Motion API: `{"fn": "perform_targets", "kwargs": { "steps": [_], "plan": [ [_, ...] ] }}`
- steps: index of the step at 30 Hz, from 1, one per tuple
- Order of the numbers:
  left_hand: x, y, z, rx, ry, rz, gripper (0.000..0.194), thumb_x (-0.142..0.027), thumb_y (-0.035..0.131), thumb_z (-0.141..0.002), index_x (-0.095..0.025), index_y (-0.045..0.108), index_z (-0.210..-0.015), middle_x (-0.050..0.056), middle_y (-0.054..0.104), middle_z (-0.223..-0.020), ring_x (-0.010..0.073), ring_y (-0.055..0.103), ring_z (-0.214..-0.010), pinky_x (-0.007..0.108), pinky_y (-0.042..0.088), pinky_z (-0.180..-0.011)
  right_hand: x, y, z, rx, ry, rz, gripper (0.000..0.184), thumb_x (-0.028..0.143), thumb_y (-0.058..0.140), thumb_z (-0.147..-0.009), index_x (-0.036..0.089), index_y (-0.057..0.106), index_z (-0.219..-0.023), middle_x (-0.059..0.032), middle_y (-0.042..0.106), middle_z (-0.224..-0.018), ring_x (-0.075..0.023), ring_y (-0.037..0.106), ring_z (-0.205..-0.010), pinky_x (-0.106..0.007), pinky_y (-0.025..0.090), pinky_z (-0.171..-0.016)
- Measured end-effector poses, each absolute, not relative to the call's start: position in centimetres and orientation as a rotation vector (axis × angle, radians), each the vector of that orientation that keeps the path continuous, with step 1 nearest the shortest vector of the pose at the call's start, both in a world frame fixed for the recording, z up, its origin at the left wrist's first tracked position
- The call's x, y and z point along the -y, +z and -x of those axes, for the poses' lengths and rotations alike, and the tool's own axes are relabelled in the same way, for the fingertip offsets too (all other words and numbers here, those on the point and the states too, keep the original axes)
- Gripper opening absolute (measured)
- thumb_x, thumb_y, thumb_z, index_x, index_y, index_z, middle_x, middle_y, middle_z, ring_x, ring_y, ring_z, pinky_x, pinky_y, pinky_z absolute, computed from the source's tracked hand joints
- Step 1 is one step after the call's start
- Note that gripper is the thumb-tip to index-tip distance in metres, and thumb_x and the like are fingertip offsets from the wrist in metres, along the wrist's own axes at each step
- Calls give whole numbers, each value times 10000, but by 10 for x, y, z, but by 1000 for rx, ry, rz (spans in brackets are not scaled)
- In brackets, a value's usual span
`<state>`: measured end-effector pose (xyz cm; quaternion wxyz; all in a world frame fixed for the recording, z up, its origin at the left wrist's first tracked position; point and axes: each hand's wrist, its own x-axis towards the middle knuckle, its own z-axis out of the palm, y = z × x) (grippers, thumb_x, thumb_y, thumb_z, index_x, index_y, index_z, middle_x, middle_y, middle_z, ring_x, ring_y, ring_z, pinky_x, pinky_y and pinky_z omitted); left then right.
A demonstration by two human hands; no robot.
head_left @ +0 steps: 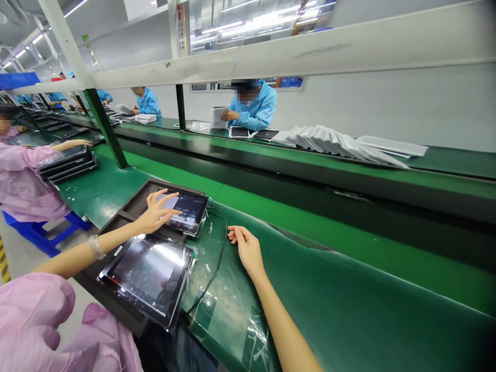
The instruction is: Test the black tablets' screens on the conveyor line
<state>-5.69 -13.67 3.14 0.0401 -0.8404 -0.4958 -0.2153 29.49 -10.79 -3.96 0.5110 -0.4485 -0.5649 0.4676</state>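
Note:
My left hand (157, 213) is held over the far tablet (189, 206), its fingers spread and fingertips at the lit screen; whether they touch it I cannot tell. Closer to me lies a second tablet (149, 271), its screen on and clear film along its edges. Both tablets rest at least partly on a dark tray (127, 204). A black cable (221, 253) runs from the far tablet's right edge down the green bench. Just right of that cable, my right hand (248, 250) is above the bench with fingers curled together, nothing visible in them.
Stacked tablets (72, 165) stand at the left beside a person in a pink sleeve (27, 160). Across a green strip, a worker in blue (259, 108) handles a white item near a fanned row of white sleeves (333, 139). A green post (104, 129) rises from my bench.

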Motion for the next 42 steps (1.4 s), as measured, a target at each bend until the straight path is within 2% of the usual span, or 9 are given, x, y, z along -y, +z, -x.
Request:
{"fn": "perform_targets", "kwargs": {
  "steps": [13, 18, 20, 24, 27, 29, 33, 38, 42],
  "plan": [
    [127, 26, 31, 1400, -485, 2735, 364, -432, 439, -1072, -402, 745, -1268, 23, 375, -1672, 363, 161, -1558, 663, 82, -1219, 108, -39, -295, 1378, 1131, 1083, 634, 785, 561, -876, 181, 753, -906, -80, 693, -788, -200, 591, -687, -349, 507, -676],
    [132, 41, 30, 1380, -328, 2782, 375, -502, 516, -1045, -401, 683, -1365, 31, 321, -1702, 406, 137, -1583, 728, 18, -1220, 107, -41, -293, 1384, 1134, 1087, 599, 755, 566, -889, 187, 753, -918, -75, 687, -792, -206, 589, -709, -351, 490, -677],
    [144, 53, 28, 1361, -254, 2834, 559, -599, 606, -978, -393, 562, -1497, 67, 219, -1735, 454, 83, -1593, 771, -20, -1202, 106, -42, -293, 1386, 1138, 1087, 579, 738, 574, -894, 188, 755, -923, -74, 687, -796, -207, 592, -713, -355, 489, -685],
    [189, 78, 20, 1142, -39, 3126, 1221, -780, 785, -713, -316, 195, -1676, 142, 50, -1750, 507, 17, -1585, 774, 33, -1212, 105, -42, -293, 1388, 1140, 1090, 534, 698, 589, -907, 192, 758, -923, -70, 688, -801, -206, 590, -713, -362, 490, -700],
    [220, 84, 19, 954, 136, 3268, 1398, -728, 895, -586, -331, 125, -1683, 121, 38, -1750, 487, 11, -1587, 725, 104, -1246, 105, -43, -294, 1394, 1138, 1096, 509, 673, 587, -923, 195, 762, -936, -69, 691, -811, -206, 589, -719, -364, 487, -708],
    [229, 83, 24, 952, 201, 3271, 1410, -629, 946, -583, -342, 111, -1681, 128, 69, -1746, 484, 17, -1584, 727, 113, -1246, 105, -44, -294, 1401, 1137, 1100, 501, 664, 587, -929, 196, 764, -940, -68, 692, -814, -204, 589, -720, -363, 485, -707],
    [228, 83, 39, 1176, 127, 3171, 1195, -413, 894, -771, -352, 119, -1678, 144, 100, -1741, 466, 34, -1583, 747, 73, -1233, 105, -44, -294, 1410, 1131, 1104, 513, 675, 581, -931, 195, 764, -936, -69, 695, -819, -201, 589, -720, -361, 483, -704],
    [236, 80, 45, 1145, 219, 3309, 1299, -556, 910, -703, -325, 90, -1684, 159, 24, -1743, 490, -44, -1574, 765, -46, -1206, 105, -44, -294, 1411, 1128, 1106, 535, 700, 590, -920, 194, 764, -932, -69, 694, -818, -203, 588, -723, -359, 487, -705],
    [235, 76, 49, 1298, 257, 3255, 1211, -468, 896, -767, -372, 103, -1676, 142, 27, -1749, 494, -35, -1578, 782, -14, -1206, 105, -45, -294, 1412, 1135, 1116, 540, 702, 593, -919, 191, 765, -944, -64, 692, -824, -197, 592, -731, -353, 488, -721]
  ]
}}
